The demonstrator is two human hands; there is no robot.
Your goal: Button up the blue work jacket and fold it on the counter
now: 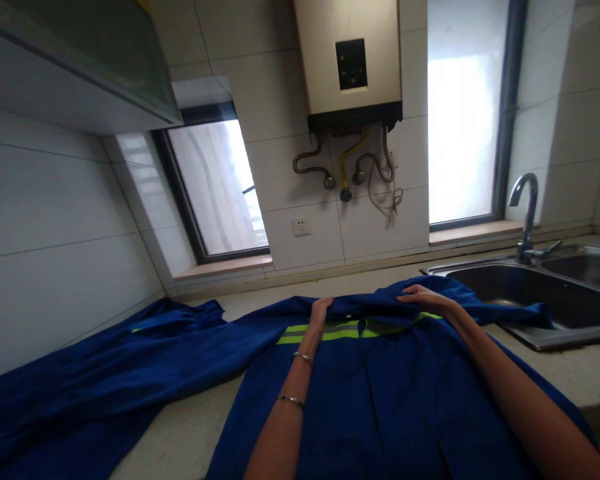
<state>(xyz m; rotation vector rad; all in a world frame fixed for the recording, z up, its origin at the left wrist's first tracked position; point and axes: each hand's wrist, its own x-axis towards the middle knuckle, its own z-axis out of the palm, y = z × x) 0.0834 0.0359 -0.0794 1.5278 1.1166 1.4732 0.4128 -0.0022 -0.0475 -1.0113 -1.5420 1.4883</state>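
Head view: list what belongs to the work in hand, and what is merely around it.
Work in hand:
Blue cloth garment with yellow-green and grey stripes, held by the left hand and right hand
Blue fabric at far left, perhaps joined to it
Pale countertop beneath

Just around:
Grey metal sink
Curved chrome tap
Beige box-shaped water heater
White square wall socket

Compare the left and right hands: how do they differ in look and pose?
The left hand points forward, while the right hand angles leftward. The left forearm wears two bracelets; the right forearm shows none. The right hand is nearer the sink than the left hand. Both hold the upper part of the blue jacket.
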